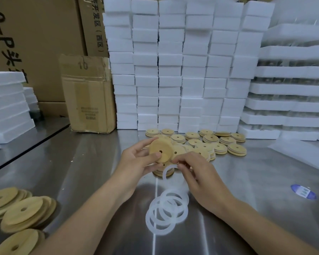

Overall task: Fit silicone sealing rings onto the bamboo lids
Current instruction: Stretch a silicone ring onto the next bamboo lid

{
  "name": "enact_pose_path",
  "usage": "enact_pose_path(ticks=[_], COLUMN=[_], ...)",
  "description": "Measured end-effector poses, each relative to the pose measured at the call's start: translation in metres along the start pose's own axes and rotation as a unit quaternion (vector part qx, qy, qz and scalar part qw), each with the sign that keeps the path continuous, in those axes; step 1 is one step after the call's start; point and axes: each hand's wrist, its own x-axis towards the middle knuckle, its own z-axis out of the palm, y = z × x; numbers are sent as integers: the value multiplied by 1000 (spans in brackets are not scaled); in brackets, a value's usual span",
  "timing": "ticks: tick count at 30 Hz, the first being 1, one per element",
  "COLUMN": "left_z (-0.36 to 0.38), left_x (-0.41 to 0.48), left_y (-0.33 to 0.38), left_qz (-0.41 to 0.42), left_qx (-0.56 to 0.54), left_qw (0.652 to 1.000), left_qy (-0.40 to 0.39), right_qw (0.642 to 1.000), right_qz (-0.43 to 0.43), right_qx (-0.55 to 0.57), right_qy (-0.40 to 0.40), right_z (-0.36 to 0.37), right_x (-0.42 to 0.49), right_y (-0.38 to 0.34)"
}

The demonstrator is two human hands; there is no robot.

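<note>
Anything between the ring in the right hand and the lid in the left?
No object is visible between them. The ring, pinched by the right hand, hangs just below the lid. Only the thumb of the left hand lies on the lid's near face.

One bamboo lid (161, 150) sits in the left hand (134, 162) and one silicone ring (168, 173) in the right hand (203, 181). About five loose rings (166, 210) overlap on the counter (247, 181). Roughly fifteen lids (219, 148) lie behind, and there are three heaps of lids (24, 212) at lower left. One blue sticker (303, 194).
</note>
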Motion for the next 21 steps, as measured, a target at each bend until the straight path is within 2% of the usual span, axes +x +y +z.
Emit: enact_pose_path(ticks=[2,6,9,12,21], left_z=[7,24,27,25,21], left_x=[-10,-18,-18,-18,-15], left_y=[-5,-18,-20,-20,-28], left_qz=[21,84,73,37,100], left_qx=[10,122,153,118,212], left_qw=[1000,988,985,992,972], left_qy=[12,37,23,-6,-27], right_qw=[1000,999,998,997,993], right_qz=[-22,-38,-26,-5,14], right_qx=[-12,-18,-23,-22,-23], right_qy=[5,35,59,70,113], right_z=[-1,-1,-2,-1,2], right_x=[-2,-3,-2,-2,1], right_y=[-5,-13,-14,-10,-2])
